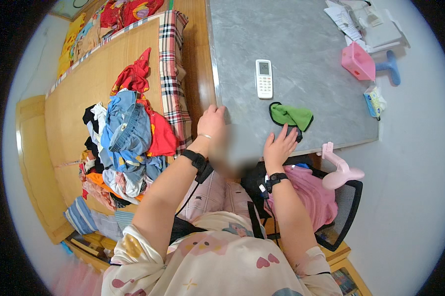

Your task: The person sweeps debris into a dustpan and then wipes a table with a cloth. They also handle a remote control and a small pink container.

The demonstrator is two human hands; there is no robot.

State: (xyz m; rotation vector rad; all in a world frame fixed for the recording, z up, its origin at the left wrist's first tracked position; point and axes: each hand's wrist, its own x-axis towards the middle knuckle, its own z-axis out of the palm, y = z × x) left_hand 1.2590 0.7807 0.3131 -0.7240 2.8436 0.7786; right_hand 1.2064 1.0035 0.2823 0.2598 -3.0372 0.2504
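Observation:
My left hand (212, 124) lies at the left edge of the grey marbled tabletop (241, 40), with a bracelet and a black strap at the wrist. A blurred patch hides its inner side, so its grasp is unclear. My right hand (279, 146) is palm down at the table's front edge, fingers spread. Its fingertips touch the dark folded-over part of a green cloth (292, 114) with black edging. Beyond the cloth lies a white air-conditioner remote control (264, 79) with a lit or dark-figured display.
A pink plastic basket (358, 61), a blue T-shaped object (392, 68), a tissue pack (373, 100) and papers (342, 23) line the right side. A pink holder (341, 174) juts from the front edge above a mesh chair (342, 214). Heaped clothes (128, 129) cover part of the bed at left.

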